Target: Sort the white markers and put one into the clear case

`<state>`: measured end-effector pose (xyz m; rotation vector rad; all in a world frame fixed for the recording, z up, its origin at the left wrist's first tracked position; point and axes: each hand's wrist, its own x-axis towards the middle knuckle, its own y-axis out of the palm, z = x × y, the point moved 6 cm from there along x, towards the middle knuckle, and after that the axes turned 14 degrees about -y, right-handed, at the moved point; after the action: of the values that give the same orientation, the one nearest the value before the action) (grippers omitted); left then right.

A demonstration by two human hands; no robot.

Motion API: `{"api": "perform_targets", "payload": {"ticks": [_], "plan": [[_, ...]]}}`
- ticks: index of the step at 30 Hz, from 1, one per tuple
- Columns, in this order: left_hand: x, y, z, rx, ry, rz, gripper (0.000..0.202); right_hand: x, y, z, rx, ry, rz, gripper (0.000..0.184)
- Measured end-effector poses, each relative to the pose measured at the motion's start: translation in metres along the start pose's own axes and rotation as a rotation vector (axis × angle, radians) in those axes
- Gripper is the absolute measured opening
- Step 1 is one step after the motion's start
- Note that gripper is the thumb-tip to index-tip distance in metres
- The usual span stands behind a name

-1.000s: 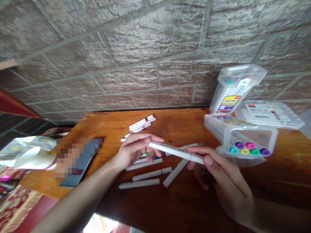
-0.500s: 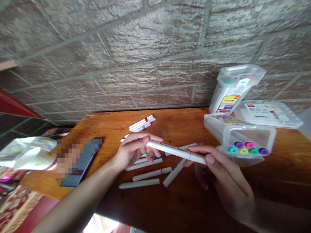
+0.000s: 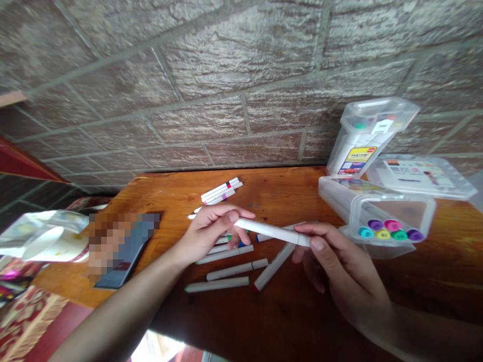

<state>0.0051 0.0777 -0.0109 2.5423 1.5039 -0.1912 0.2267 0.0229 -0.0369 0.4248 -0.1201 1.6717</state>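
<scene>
A white marker [image 3: 269, 231] is held level above the wooden table [image 3: 287, 306], gripped at both ends. My left hand [image 3: 211, 231] pinches its left end between thumb and fingers. At its right end, my right hand [image 3: 335, 271] closes thumb and fingers on the cap. Under the hands, several more white markers [image 3: 226, 271] lie loose on the wood. To the right lies a clear plastic marker case [image 3: 377, 216] on its side, with coloured caps showing at its open end.
A second clear case [image 3: 362, 136] stands against the brick wall, with a flat lid [image 3: 418, 176] beside it. More markers [image 3: 221, 191] lie near the wall. A phone [image 3: 121, 251] and a plastic bag [image 3: 41, 236] sit at the table's left edge.
Both hands drew a little closer along the marker, and the right hand slid left along it. The view shifted slightly.
</scene>
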Motion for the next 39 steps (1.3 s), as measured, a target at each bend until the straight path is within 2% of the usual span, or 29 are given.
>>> {"api": "perform_targets", "payload": {"ticks": [8, 19, 25, 31, 39], "plan": [[0.0, 0.005, -0.005, 0.148, 0.007, -0.045, 0.024, -0.001, -0.002, -0.004, -0.091, 0.07, 0.042, 0.028], [-0.002, 0.009, -0.004, 0.176, 0.017, -0.064, 0.022, 0.002, -0.001, -0.001, -0.15, 0.06, 0.099, 0.023], [-0.002, 0.009, -0.005, 0.215, 0.077, -0.094, 0.019, -0.001, 0.001, -0.004, -0.134, 0.11, 0.094, 0.027], [-0.004, 0.012, -0.011, 0.31, 0.131, -0.117, 0.014, 0.0, 0.0, -0.002, -0.153, 0.094, 0.102, 0.024], [-0.004, 0.011, -0.008, 0.285, 0.069, -0.112, 0.015, 0.001, 0.001, 0.0, -0.18, 0.106, 0.106, 0.026]]}}
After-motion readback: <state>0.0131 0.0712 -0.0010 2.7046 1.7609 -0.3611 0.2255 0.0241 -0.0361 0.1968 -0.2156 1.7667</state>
